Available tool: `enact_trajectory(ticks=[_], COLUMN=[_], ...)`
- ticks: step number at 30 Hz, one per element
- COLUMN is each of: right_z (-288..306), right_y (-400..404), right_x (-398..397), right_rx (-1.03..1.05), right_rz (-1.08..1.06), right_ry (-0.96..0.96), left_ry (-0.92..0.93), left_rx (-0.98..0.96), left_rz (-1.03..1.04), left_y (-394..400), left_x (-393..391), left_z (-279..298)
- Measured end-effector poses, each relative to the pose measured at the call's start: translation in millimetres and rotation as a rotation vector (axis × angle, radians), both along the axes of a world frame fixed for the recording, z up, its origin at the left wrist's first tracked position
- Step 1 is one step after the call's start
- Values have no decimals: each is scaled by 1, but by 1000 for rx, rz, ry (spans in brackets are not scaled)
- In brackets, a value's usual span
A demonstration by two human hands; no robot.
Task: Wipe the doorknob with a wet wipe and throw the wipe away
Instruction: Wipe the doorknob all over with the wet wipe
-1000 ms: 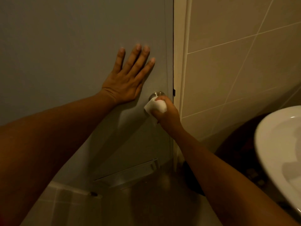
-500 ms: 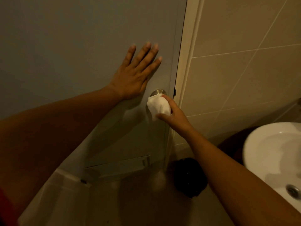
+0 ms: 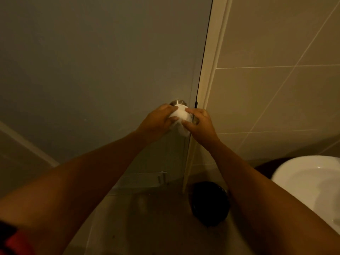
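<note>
A white wet wipe [image 3: 180, 117] is bunched between both hands in front of the metal doorknob [image 3: 178, 102], of which only the top rim shows above it. My left hand [image 3: 158, 120] grips the wipe from the left, and my right hand [image 3: 199, 124] pinches it from the right. The knob sits near the right edge of a grey door [image 3: 103, 74]. I cannot tell whether the wipe is touching the knob.
A cream door frame [image 3: 211, 74] and a beige tiled wall [image 3: 276, 70] are to the right. A white sink [image 3: 312, 183] juts out at the lower right. A dark round bin [image 3: 209, 203] stands on the floor below the frame.
My left hand has come off the door panel and down onto the wipe beside my right hand. The view has shifted slightly right and closer.
</note>
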State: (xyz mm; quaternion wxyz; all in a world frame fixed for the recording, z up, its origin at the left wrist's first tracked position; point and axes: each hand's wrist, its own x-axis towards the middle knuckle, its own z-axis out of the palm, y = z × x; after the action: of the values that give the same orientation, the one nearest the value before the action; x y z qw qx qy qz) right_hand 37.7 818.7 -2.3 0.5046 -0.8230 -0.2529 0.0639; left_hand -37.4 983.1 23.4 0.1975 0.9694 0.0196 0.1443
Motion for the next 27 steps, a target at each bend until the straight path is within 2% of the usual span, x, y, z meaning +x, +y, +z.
enact_trajectory(ticks=[4,7,9,11,14,18,22,25,27], right_z=[1,5,7,11,16,29,56,77,89], right_y=[-4,-4,-5,-8,-15,-23,-20,-14,-9], right_x=[2,0,-2,-1,5,18,31,41,47], right_rx=[31,66,103,147,116,-56,-182,-161,-63], right_rz=[-42,-23,-21,-36,-47,8,75,79,11], right_ry=[-141,-171,-92,74,162,-65,-375,-492,-519], left_ry=[-15,-18,-13,-13,39,97,52,-26,-87], left_rx=[-190,-370,-459,-507,-421,-274,-199,-344,-495], left_rz=[79,136,185,170,85,77,179,283,332], left_y=[-4,-7,-10,-14,-17,-19,-38,-51,-56], left_x=[-5,-8,-6,-3,2,17,27,31,34], left_z=[-1,-6,-8,-9,-10,-18,-23,-28,-30])
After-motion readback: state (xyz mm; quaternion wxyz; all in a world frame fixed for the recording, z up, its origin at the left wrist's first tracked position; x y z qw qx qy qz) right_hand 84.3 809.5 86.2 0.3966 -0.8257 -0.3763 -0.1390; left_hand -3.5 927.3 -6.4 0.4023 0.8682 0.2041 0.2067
